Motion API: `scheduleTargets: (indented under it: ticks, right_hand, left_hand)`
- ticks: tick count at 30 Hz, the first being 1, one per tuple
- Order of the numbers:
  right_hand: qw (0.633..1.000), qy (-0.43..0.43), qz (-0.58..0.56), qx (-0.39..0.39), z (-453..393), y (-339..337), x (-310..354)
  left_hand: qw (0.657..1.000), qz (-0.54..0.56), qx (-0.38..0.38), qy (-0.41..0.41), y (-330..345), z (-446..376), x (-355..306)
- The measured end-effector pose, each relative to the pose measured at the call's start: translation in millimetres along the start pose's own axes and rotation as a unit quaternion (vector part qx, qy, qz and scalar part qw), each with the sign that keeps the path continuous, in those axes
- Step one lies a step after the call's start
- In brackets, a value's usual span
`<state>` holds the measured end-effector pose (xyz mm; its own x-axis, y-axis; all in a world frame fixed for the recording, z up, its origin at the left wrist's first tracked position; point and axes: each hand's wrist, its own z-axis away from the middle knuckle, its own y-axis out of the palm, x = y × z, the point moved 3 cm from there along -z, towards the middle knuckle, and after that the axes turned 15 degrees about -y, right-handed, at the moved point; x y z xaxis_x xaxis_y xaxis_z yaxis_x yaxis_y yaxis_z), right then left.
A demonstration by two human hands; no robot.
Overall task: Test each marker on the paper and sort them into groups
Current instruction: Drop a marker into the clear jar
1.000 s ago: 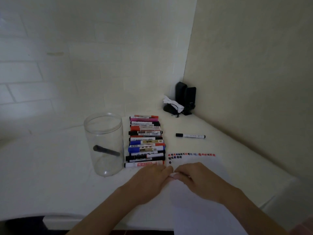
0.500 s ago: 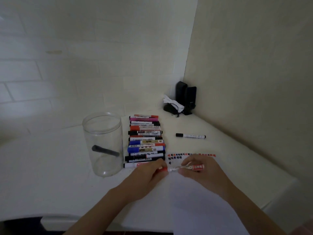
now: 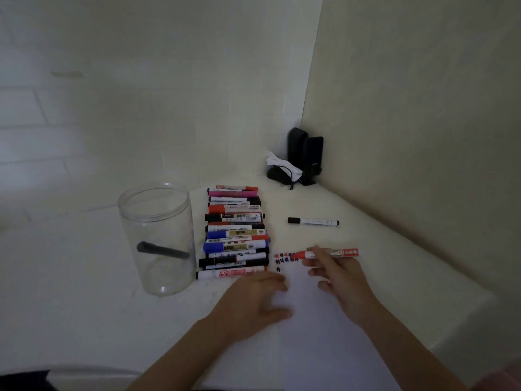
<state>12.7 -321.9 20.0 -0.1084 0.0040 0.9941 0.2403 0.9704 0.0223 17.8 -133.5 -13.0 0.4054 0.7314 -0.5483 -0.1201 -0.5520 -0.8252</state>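
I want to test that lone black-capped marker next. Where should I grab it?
Pinch the black-capped marker across the middle of its white barrel, coming from above. It lies flat and alone on the table, cap pointing left, with free space on both long sides.

Clear glossy plastic jar (image 3: 158, 238), smooth plastic markers (image 3: 235, 235), matt white paper (image 3: 315, 320), matt pale bench (image 3: 70, 292), matt painted wall (image 3: 423, 108)

The white desk (image 3: 84, 277) carries a clear jar (image 3: 158, 238), a marker row (image 3: 235, 232), paper (image 3: 315, 320), a lone black marker (image 3: 313, 221) and black stands (image 3: 306, 156).
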Motion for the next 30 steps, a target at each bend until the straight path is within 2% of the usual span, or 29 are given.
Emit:
scheduleTargets:
  ticks: [5, 9, 11, 17, 22, 30]
  right_hand:
    - [0.992, -0.061, 0.105, 0.022, -23.7, 14.2, -7.8]
    - [0.975, -0.102, 0.195, -0.008, -35.3, 13.1, -24.8]
    - [0.975, -0.115, 0.192, -0.013, -35.4, 10.9, -30.0]
    - [0.974, -0.100, 0.198, 0.037, -39.0, 5.0, -28.5]
    - [0.964, -0.146, 0.218, 0.026, -33.6, 5.1, -27.9]
    - [0.961, -0.160, 0.225, 0.031, -32.3, 5.5, -29.8]
  left_hand:
    - [0.999, -0.025, -0.033, 0.031, 7.6, -12.5, -8.2]
    - [0.999, -0.018, -0.014, 0.044, 8.8, -19.6, -4.7]
    - [0.999, -0.005, 0.002, 0.048, 6.8, -24.2, 0.8]
    - [0.998, -0.007, 0.000, 0.059, 8.1, -26.7, 8.4]
    - [0.998, -0.001, -0.005, 0.064, 8.7, -26.4, 10.2]
    - [0.997, 0.002, -0.025, 0.072, 9.1, -24.9, 9.4]
